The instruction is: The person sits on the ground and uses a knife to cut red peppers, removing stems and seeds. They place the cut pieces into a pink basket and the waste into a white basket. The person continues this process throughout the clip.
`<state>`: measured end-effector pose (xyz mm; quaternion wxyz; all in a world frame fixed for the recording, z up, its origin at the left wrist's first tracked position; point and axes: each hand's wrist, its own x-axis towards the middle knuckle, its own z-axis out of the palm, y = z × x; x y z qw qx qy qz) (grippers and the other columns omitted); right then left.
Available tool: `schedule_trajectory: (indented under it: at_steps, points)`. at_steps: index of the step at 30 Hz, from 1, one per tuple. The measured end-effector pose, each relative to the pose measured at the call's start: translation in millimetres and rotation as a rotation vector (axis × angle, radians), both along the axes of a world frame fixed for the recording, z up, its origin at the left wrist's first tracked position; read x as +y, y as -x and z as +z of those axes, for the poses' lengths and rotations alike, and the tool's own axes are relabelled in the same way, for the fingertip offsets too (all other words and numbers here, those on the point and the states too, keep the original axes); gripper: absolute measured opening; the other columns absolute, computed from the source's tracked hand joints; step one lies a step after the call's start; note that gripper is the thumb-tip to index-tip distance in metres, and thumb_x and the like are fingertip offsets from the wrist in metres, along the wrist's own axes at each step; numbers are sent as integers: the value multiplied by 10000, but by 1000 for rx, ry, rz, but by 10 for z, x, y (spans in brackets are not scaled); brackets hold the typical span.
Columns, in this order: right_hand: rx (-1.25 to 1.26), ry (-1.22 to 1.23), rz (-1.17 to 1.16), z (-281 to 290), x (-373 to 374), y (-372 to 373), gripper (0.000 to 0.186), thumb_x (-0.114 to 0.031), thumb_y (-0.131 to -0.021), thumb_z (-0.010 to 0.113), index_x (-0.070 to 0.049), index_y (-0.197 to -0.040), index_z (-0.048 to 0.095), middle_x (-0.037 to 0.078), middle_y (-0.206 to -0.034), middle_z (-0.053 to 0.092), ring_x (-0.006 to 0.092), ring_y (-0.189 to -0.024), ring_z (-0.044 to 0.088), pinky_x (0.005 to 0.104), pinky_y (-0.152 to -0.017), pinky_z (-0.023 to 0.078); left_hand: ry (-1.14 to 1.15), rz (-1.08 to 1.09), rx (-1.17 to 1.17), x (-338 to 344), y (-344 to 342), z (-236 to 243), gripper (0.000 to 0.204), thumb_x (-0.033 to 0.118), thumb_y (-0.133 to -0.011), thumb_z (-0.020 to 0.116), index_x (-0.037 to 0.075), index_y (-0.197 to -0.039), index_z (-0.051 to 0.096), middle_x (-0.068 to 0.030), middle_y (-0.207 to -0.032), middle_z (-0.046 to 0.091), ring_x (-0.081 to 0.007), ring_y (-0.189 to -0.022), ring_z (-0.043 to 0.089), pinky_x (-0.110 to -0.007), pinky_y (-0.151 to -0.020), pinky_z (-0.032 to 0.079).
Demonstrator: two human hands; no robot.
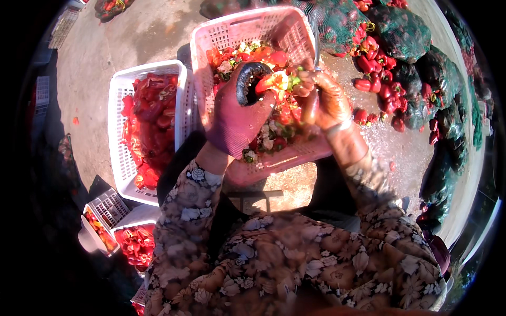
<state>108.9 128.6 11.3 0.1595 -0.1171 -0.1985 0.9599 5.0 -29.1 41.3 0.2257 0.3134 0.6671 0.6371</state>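
Observation:
My left hand [240, 113] wears a purple glove with dark fingertips. It is closed around a cut red bell pepper [274, 82], whose pale inside faces my other hand. Bare and wearing a band at the wrist, my right hand [329, 100] grips a knife [316, 39] with its thin, curved metal blade pointing away from me. The fingers of that hand also touch the pepper's green stem end [293, 80]. Both hands are above a pink plastic crate [247, 26] holding red pepper pieces, pale seed cores and green stems. The knife's handle is mostly hidden in my palm.
Left of the pink crate stands a white crate [117, 131] of red pepper pieces. Smaller containers of peppers [136, 245] sit at the lower left. On the right, whole red peppers [387, 79] lie on the concrete beside full green mesh sacks [403, 34].

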Motion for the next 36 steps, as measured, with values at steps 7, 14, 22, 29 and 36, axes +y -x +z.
schedule_trajectory:
  at_steps: [7,14,22,29,36]
  points:
    - [-120,20,-31,126,-59,-20,197,45,-845,587,-54,-1013,560,25,-866,544,70,-671,515,187,-609,488,158,26,221,103,-92,-220,618,225,-698,790,12,-1214,526,-192,-1101,608,-332,-999,620,-397,-872,500]
    - [-85,-132,-22,63,-98,-90,151,-18,-856,575,-56,-991,520,51,-807,522,131,-673,510,288,-647,490,239,42,206,166,-149,-223,562,188,-674,775,12,-1162,560,-200,-1073,606,-356,-962,618,-407,-845,507]
    - [-132,-25,-10,39,74,-209,195,-18,-860,588,-40,-1044,528,26,-840,525,95,-681,507,256,-662,474,384,35,620,129,-100,-217,548,195,-693,757,16,-1174,567,-239,-1151,570,-400,-1005,589,-440,-871,501]
    - [-180,-267,210,127,219,-342,182,-63,-836,629,-62,-972,507,-2,-780,510,58,-611,481,239,-574,468,278,-25,728,81,-90,-122,492,162,-716,744,12,-1152,573,-255,-1129,569,-409,-964,602,-453,-826,514]
    - [-521,-960,221,82,378,-509,301,-52,-864,606,-6,-1157,556,13,-940,607,82,-860,553,228,-754,470,235,19,782,138,-85,-169,360,122,-743,727,20,-1063,595,-216,-967,601,-389,-800,632,-426,-689,536]
